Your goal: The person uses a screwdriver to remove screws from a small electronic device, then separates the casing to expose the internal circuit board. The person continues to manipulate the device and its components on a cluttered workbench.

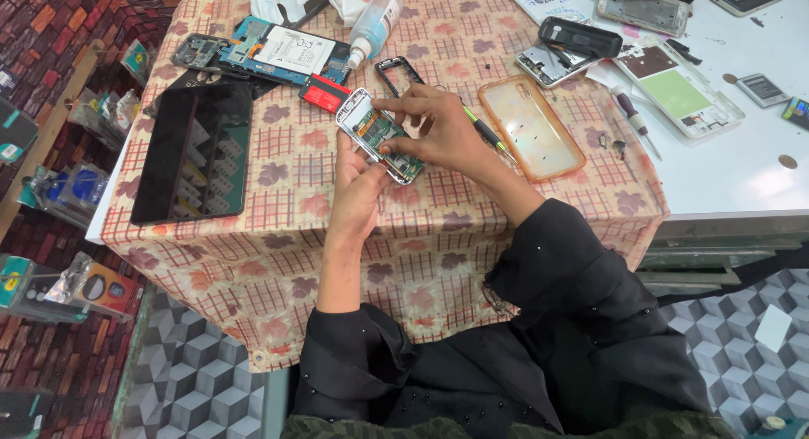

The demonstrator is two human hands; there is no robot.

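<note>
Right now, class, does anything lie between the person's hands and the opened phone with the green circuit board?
Nothing visible: the left hand cradles the opened silver-framed phone, and the right hand rests its fingers directly on it.

green circuit board [389, 144], checked floral cloth [295, 186], orange case [531, 127]

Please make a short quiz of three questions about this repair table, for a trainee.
1. True or false: both hands touch the opened phone.
2. What lies directly right of the right hand? A) orange phone case B) a cup C) scissors
3. Fill in: the dark tablet lies to the ____ of the left hand.

Key: 1 true; 2 A; 3 left.
</note>
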